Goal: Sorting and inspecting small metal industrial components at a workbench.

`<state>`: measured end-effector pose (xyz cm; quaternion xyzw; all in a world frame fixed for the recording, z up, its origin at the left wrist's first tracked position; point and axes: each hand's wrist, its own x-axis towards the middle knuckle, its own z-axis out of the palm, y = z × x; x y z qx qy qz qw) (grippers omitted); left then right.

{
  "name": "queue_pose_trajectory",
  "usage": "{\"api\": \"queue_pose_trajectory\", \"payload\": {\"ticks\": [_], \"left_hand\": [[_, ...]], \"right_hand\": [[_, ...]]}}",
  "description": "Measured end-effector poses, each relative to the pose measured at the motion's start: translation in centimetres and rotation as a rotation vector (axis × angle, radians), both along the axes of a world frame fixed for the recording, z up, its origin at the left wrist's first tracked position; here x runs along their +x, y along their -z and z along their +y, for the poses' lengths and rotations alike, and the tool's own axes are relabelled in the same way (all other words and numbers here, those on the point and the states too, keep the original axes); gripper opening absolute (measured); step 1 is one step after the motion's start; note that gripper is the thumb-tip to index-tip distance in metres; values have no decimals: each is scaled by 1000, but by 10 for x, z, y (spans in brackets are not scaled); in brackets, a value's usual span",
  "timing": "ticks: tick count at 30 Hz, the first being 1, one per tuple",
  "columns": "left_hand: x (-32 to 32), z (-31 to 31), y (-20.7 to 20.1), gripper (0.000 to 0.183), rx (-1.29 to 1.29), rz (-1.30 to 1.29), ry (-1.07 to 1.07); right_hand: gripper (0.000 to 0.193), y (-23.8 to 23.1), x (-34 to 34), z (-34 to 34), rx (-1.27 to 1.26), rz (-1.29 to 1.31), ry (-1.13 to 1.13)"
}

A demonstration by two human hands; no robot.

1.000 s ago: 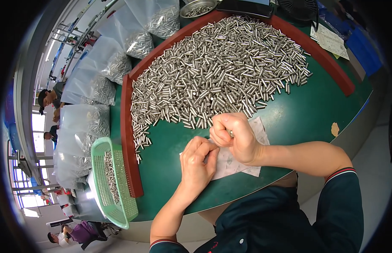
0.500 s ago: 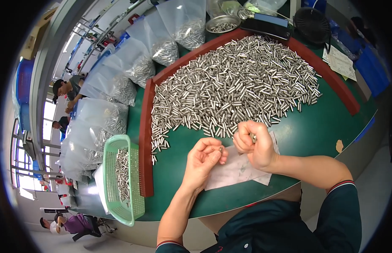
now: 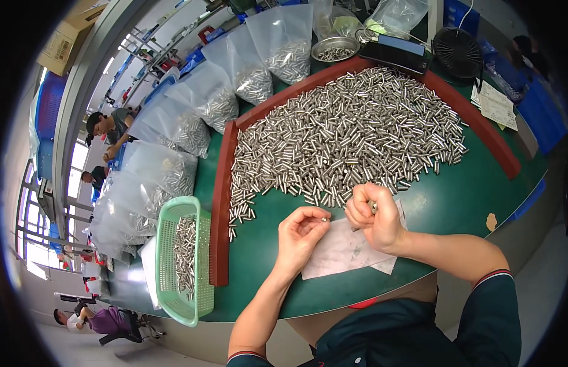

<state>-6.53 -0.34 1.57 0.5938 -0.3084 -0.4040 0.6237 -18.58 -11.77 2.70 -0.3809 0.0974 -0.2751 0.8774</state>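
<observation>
A broad heap of short shiny metal pins (image 3: 351, 134) covers the green table (image 3: 265, 287) in front of me. Between thumb and forefinger, my left hand (image 3: 296, 241) pinches a small metal pin (image 3: 325, 219), seen nearly end-on. My right hand (image 3: 382, 223) is curled into a loose fist at the near edge of the heap. Metal pin ends (image 3: 374, 207) show inside that fist; how many it holds is hidden. Under and between both hands lies a stained whitish cloth (image 3: 339, 251).
A dark red rail (image 3: 221, 214) borders the heap. Left of it stands a green plastic basket (image 3: 204, 300) holding pins. Clear bags of pins (image 3: 253, 82) line the far left. At the back are a metal bowl (image 3: 324, 56), a phone (image 3: 394, 56) and a black fan (image 3: 457, 52).
The whole view has shifted slightly, moving the table's contents rightward. My left fingers have drawn together, and the pin at their tips shows more plainly. My right hand stays curled.
</observation>
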Motion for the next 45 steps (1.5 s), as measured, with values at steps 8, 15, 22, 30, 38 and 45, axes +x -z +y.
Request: {"api": "queue_pose_trajectory", "payload": {"ticks": [8, 15, 22, 30, 38, 45], "left_hand": [[-8, 3, -4, 11, 8, -504, 6], [-22, -1, -11, 11, 147, -913, 82], [-21, -3, -6, 10, 135, -938, 91], [-22, -2, -4, 11, 121, -932, 84], [-24, -2, -4, 11, 109, -947, 88], [-23, -4, -3, 10, 72, -956, 76]], "right_hand": [[39, 0, -1, -1, 31, -3, -8], [37, 3, 2, -3, 66, -72, -36], [37, 2, 4, -6, 108, -38, -32], [38, 5, 4, -5, 113, -15, -49], [37, 6, 4, -4, 111, -7, -51], [37, 7, 4, -1, 34, -1, -39]]}}
